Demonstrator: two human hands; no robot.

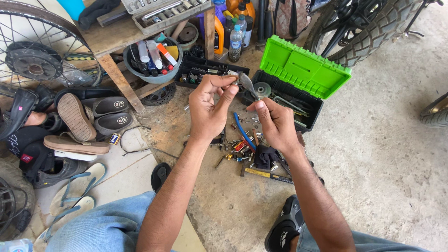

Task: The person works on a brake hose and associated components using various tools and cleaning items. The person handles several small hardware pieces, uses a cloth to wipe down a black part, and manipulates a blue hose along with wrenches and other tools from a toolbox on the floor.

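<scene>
Head view: the left hand [207,105] pinches a small pale metal piece [232,73] between thumb and forefinger at its one o'clock. The right hand [275,123] grips the handles of slim grey metal pliers [247,85], fingers closed round them. The pliers' long axis runs from five o'clock up to eleven, nose touching the small piece, so the piece lies between both hands, nearer the left fingertips. It is dull, short and too small to make out further. Beneath, at six o'clock, lie scattered screws and small tools [247,149]; at two o'clock stands an open black toolbox with bright green lid [298,65].
</scene>
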